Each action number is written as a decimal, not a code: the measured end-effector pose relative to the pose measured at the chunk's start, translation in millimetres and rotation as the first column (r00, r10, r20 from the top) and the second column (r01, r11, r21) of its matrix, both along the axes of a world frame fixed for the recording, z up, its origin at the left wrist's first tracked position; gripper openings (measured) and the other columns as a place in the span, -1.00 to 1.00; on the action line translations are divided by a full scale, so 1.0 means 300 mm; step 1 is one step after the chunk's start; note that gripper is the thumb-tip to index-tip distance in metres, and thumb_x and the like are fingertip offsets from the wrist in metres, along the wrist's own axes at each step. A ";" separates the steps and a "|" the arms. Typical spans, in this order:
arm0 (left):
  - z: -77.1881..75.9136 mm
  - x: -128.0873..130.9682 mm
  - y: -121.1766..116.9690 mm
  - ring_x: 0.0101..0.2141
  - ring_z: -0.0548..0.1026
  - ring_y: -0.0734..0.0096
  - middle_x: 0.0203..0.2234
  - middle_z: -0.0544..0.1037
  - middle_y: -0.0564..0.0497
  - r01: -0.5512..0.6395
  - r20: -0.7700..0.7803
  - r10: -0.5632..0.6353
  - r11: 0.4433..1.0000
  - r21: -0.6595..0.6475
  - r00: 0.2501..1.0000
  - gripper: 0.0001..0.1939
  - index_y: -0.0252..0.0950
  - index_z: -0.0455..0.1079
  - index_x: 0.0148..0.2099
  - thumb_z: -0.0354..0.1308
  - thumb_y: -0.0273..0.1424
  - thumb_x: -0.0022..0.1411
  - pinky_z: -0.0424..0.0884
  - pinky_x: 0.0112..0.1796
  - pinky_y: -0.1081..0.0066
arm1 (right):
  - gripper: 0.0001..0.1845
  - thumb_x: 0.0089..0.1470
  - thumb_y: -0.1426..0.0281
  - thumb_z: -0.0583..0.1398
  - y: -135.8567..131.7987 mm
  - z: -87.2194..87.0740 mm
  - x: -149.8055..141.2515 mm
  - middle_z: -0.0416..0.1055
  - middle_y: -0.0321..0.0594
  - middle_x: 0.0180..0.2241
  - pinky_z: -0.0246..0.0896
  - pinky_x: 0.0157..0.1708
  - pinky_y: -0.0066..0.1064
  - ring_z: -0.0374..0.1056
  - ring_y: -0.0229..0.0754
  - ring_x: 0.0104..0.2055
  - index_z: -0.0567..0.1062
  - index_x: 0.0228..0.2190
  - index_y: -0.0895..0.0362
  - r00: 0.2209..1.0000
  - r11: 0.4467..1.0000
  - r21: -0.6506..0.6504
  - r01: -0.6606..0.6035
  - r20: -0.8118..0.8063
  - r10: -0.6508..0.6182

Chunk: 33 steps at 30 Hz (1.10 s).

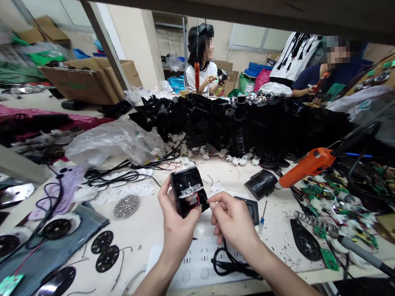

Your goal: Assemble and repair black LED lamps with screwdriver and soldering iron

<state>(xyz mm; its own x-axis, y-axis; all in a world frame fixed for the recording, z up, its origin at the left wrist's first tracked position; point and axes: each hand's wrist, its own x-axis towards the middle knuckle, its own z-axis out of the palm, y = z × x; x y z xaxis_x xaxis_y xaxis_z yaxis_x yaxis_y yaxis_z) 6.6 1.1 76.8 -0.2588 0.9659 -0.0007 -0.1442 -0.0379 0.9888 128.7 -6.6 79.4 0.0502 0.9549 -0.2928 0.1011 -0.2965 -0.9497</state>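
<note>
My left hand [174, 218] grips a small black plastic housing [188, 190] from below, its open side facing me with a white part and red and black wires inside. My right hand [231, 219] is closed in a pinch at the housing's right edge, fingertips on the thin wires [199, 200]; what it pinches is too small to name. Both hands hover above a white power strip [198, 262] at the table's near edge.
A large heap of black housings [248, 120] fills the table's middle. An orange electric screwdriver [310, 163] hangs at right, above green circuit boards [325, 199]. Black speaker discs [105, 250], a dish of screws [126, 206] and a clear plastic bag [113, 142] lie left. Two people work across the table.
</note>
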 end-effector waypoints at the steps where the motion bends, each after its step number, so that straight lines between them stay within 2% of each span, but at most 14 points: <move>1: 0.002 0.001 -0.001 -0.07 0.44 0.20 -0.01 0.41 -0.06 -0.011 0.002 0.011 1.000 0.000 1.000 -0.12 -0.13 0.02 0.27 0.27 -0.52 -0.08 0.36 -0.08 0.37 | -0.67 -0.08 0.15 0.18 0.003 0.001 0.000 0.28 -0.46 -0.67 0.13 -0.88 -0.59 0.20 -0.36 -0.77 0.43 -0.35 0.14 0.998 1.000 -0.014 0.002 -0.058 -0.003; 5: 0.000 0.018 0.000 0.03 0.39 0.15 0.04 0.38 -0.08 -0.064 -0.037 0.066 0.996 0.055 0.997 -0.13 -0.12 0.04 0.25 0.30 -0.50 -0.10 0.33 -0.01 0.35 | -0.62 -0.17 0.14 0.26 0.011 0.015 0.002 0.30 -0.43 -0.68 0.17 -0.85 -0.57 0.18 -0.37 -0.74 0.43 -0.38 0.18 0.944 0.999 -0.054 -0.008 -0.331 -0.010; 8: -0.005 0.038 0.003 0.06 0.36 0.18 0.08 0.34 -0.07 -0.121 -0.025 0.124 0.987 0.104 0.992 -0.13 -0.11 0.04 0.24 0.29 -0.51 -0.11 0.30 0.02 0.37 | -0.61 -0.14 0.12 0.28 0.004 0.002 -0.014 0.32 -0.41 -0.65 0.20 -0.82 -0.55 0.19 -0.37 -0.72 0.42 -0.38 0.17 0.924 0.999 -0.024 0.026 -0.381 -0.033; 10: -0.007 0.044 0.009 -0.03 0.41 0.23 0.03 0.37 -0.04 -0.110 -0.002 0.110 0.993 0.047 0.994 -0.11 -0.08 0.03 0.25 0.28 -0.52 -0.12 0.34 -0.05 0.39 | -0.63 -0.06 0.10 0.24 -0.006 -0.023 -0.026 0.30 -0.41 -0.64 0.23 -0.81 -0.51 0.21 -0.34 -0.72 0.41 -0.35 0.16 0.953 0.999 0.019 0.051 -0.299 -0.042; 13: -0.005 0.033 0.026 -0.24 0.44 0.37 -0.13 0.42 0.05 -0.019 0.149 0.035 0.994 -0.108 0.988 -0.09 -0.04 0.04 0.26 0.25 -0.54 -0.15 0.39 -0.23 0.45 | -0.70 0.10 0.19 0.13 -0.021 -0.060 -0.024 0.32 -0.35 -0.57 0.33 -0.70 -0.46 0.30 -0.30 -0.66 0.45 -0.26 0.16 1.000 0.979 0.206 -0.008 -0.008 0.009; 16: -0.004 0.014 0.047 -0.35 0.40 0.46 -0.25 0.43 0.11 0.060 0.362 0.015 0.979 -0.194 0.932 -0.10 -0.04 0.09 0.22 0.22 -0.56 -0.22 0.38 -0.33 0.51 | -0.71 0.16 0.35 0.05 -0.024 -0.069 0.002 0.40 -0.20 -0.41 0.39 -0.53 -0.42 0.39 -0.27 -0.54 0.52 -0.20 0.18 0.962 0.891 0.421 -0.168 0.267 0.055; 18: -0.002 0.007 0.056 -0.38 0.40 0.48 -0.30 0.43 0.12 0.098 0.421 0.010 0.968 -0.233 0.907 -0.12 -0.06 0.12 0.19 0.21 -0.58 -0.24 0.39 -0.36 0.50 | -0.72 0.14 0.40 0.06 -0.023 -0.063 0.018 0.41 -0.17 -0.38 0.39 -0.51 -0.42 0.40 -0.26 -0.51 0.53 -0.23 0.18 0.943 0.864 0.462 -0.199 0.329 0.042; 21: 0.002 0.009 0.062 -0.42 0.41 0.47 -0.36 0.45 0.13 0.135 0.434 0.000 0.950 -0.280 0.901 -0.13 -0.07 0.12 0.18 0.19 -0.58 -0.24 0.41 -0.38 0.47 | -0.78 0.12 0.43 0.07 -0.021 -0.053 0.024 0.40 -0.23 -0.46 0.34 -0.55 -0.46 0.37 -0.27 -0.55 0.50 -0.26 0.17 0.937 0.877 0.441 -0.192 0.349 0.030; 25: 0.009 0.016 0.073 -0.41 0.45 0.43 -0.37 0.49 0.11 0.161 0.455 -0.006 0.939 -0.302 0.891 -0.14 -0.07 0.14 0.17 0.22 -0.59 -0.24 0.46 -0.38 0.44 | -0.81 0.12 0.45 0.06 -0.017 -0.056 0.010 0.38 -0.27 -0.51 0.30 -0.55 -0.45 0.35 -0.27 -0.58 0.46 -0.27 0.16 0.922 0.860 0.472 -0.192 0.386 -0.006; 27: 0.008 0.013 0.080 -0.37 0.49 0.40 -0.35 0.52 0.08 0.181 0.460 -0.015 0.930 -0.319 0.888 -0.15 -0.10 0.17 0.14 0.30 -0.58 -0.25 0.48 -0.37 0.45 | -0.85 0.09 0.45 0.09 -0.013 -0.059 0.002 0.37 -0.30 -0.53 0.29 -0.56 -0.48 0.35 -0.28 -0.58 0.43 -0.28 0.14 0.934 0.891 0.424 -0.163 0.356 0.001; 30: -0.008 0.000 0.089 -0.27 0.56 0.30 -0.25 0.57 0.01 0.204 0.424 -0.034 0.909 -0.363 0.905 -0.11 -0.14 0.24 0.11 0.41 -0.60 -0.34 0.51 -0.32 0.45 | -0.83 0.01 0.44 0.15 -0.009 -0.067 -0.005 0.33 -0.37 -0.56 0.27 -0.61 -0.53 0.36 -0.28 -0.59 0.39 -0.27 0.12 0.976 0.963 0.260 -0.073 0.216 0.016; 31: -0.018 -0.006 0.092 -0.24 0.57 0.25 -0.21 0.58 -0.01 0.191 0.402 -0.032 0.912 -0.363 0.915 -0.11 -0.13 0.26 0.10 0.42 -0.60 -0.35 0.53 -0.30 0.44 | -0.81 -0.02 0.44 0.16 -0.008 -0.073 -0.006 0.32 -0.39 -0.57 0.27 -0.62 -0.53 0.36 -0.27 -0.60 0.39 -0.27 0.11 0.985 0.973 0.226 -0.047 0.171 0.008; 33: -0.042 -0.016 0.099 -0.21 0.59 0.15 -0.19 0.58 0.00 0.180 0.362 -0.034 0.908 -0.379 0.932 -0.09 -0.10 0.28 0.10 0.44 -0.59 -0.38 0.56 -0.30 0.38 | -0.87 -0.06 0.43 0.18 -0.005 -0.096 -0.006 0.34 -0.36 -0.57 0.23 -0.64 -0.53 0.35 -0.27 -0.61 0.43 -0.36 0.09 0.982 0.966 0.255 -0.050 0.191 0.001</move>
<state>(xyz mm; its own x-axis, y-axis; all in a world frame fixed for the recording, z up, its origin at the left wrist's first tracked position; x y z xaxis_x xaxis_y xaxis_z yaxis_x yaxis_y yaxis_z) 1.7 30.7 64.2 -0.0672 0.8850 -0.4606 -0.4530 0.3843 0.8044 127.0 -8.1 50.7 0.0553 0.9982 -0.0247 0.2896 -0.0397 -0.9563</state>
